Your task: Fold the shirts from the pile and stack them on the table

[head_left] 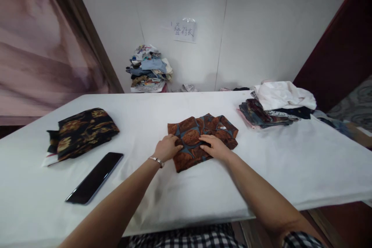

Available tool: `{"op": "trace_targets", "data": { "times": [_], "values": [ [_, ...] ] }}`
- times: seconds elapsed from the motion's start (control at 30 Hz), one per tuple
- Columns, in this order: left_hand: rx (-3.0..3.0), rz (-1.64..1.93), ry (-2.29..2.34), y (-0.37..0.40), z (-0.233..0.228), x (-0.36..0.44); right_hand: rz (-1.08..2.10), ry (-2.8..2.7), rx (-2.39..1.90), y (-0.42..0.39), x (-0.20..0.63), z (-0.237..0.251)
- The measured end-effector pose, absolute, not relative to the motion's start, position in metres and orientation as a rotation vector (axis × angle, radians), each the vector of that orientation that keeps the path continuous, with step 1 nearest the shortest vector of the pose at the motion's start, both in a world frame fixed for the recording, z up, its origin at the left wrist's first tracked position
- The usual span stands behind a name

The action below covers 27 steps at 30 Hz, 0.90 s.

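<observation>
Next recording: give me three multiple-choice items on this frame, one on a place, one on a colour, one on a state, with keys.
1. Where does the phone lie on the table?
A. left of the hands
B. on the right-hand stack
C. under the brown garment

2. What colour is the cloth topping the right-hand stack of clothes?
A. red
B. white
C. green

3. How do the hands meet the brown patterned garment?
A. both lifted clear of it
B. only one touches it
C. both rest on it

Key: 1 A, the dark phone sits near the table's left front. 2 B, a white cloth lies on top. 3 C, the left hand and right hand press on the folded garment.
</observation>
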State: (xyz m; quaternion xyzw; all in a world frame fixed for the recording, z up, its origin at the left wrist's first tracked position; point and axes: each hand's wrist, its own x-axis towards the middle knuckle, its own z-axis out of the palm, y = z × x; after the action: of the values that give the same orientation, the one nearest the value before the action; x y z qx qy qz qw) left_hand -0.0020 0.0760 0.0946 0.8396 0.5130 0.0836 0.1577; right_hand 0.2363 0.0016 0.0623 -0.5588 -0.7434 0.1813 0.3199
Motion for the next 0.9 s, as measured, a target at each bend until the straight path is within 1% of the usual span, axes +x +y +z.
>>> {"op": "trace_targets", "data": {
  "times": [0.1, 0.17, 0.27, 0.33, 0.43, 0.53, 0.67, 0.8, 0.9],
  "values": [
    [2.337, 0.235, 1.406, 0.091, 0.104, -0.007, 0.433, -1.797, -1.508, -0.007, 0.239, 0.071],
    [2.354, 0.286, 1.394, 0.104, 0.112, -0.005, 0.520, -1.559, -1.552, -0.022, 0.243, 0.076],
    [2.459, 0.391, 1.345, 0.129, 0.121, 0.006, 0.948, -1.011, -1.566, -0.055, 0.246, 0.080],
    [2.501, 0.382, 1.283, 0.148, 0.121, 0.019, 1.225, -0.662, -1.520, -0.079, 0.244, 0.081],
    [2.503, 0.294, 1.208, 0.175, 0.114, 0.042, 1.434, -0.379, -1.439, -0.100, 0.236, 0.083],
    [2.474, 0.197, 1.138, 0.196, 0.101, 0.065, 1.489, -0.279, -1.389, -0.097, 0.225, 0.090],
    [2.434, 0.137, 1.075, 0.212, 0.089, 0.089, 1.524, -0.169, -1.333, -0.071, 0.210, 0.096],
    [2.344, 0.127, 1.057, 0.219, 0.085, 0.105, 1.535, -0.026, -1.273, -0.046, 0.200, 0.091],
    [2.249, 0.115, 1.044, 0.220, 0.084, 0.112, 1.538, -0.027, -1.268, -0.035, 0.194, 0.085]
  ]
}}
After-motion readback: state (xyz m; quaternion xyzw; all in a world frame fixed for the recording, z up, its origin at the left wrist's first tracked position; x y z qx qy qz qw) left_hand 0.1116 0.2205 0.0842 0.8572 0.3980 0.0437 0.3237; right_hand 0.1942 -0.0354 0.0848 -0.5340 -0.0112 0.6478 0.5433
